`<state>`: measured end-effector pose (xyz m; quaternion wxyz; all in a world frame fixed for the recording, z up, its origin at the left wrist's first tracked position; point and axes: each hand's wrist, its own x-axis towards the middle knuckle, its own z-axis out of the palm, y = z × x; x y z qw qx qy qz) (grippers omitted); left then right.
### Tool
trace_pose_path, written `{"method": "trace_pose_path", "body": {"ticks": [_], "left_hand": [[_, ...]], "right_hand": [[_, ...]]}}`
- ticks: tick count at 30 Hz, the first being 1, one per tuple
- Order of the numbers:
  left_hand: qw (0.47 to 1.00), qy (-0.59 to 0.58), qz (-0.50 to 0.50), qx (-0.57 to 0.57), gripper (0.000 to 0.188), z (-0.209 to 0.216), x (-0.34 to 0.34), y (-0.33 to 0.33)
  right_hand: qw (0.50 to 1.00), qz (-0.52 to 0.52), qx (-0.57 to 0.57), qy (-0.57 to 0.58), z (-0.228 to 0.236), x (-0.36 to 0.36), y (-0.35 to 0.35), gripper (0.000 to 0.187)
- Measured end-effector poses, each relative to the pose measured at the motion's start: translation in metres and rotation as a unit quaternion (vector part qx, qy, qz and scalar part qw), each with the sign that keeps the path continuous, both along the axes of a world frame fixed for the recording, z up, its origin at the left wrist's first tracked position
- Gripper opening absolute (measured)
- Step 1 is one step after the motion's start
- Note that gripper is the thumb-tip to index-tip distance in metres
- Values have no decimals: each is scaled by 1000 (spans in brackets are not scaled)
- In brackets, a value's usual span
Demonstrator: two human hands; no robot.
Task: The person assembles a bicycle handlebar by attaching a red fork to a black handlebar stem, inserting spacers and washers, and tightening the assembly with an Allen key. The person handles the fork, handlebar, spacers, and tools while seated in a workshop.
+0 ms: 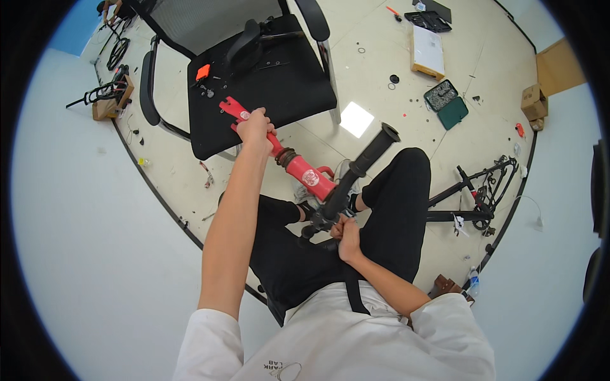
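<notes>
My left hand is wrapped round a red bicycle fork, whose forked end points up and left over the chair seat. A red head tube continues from the fork toward my lap, with dark rings where they meet. At its near end sits a black handlebar with ribbed grips, slanting up to the right. My right hand is closed close beside the handlebar's clamp, above my lap; what its fingers hold is hidden.
A black office chair stands ahead, with an orange object and small metal parts on its seat. To the right are a black bike frame, an open green case, a white box and cardboard boxes.
</notes>
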<state>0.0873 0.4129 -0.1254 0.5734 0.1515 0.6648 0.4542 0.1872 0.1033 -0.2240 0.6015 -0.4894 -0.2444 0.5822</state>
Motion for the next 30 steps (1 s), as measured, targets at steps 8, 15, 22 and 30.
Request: {"method": "trace_pose_path", "body": {"ticks": [8,15,22,30], "left_hand": [[982,-158,85,52,27,3,-25,-49],[924,-347,73,146,35,-24,-55,-73],[869,-452,56,194,37,-58,-73,-33],[819,-540,93,167,31,-87,-83,16]], "right_hand": [[955,-89,49,-277,-17,27,-5,62],[892,-143,135,-408,-15,43,17,48],[807,-56,178,-560,-8,61,50,49],[789,-21,188,-584,12,69,106,37]]}}
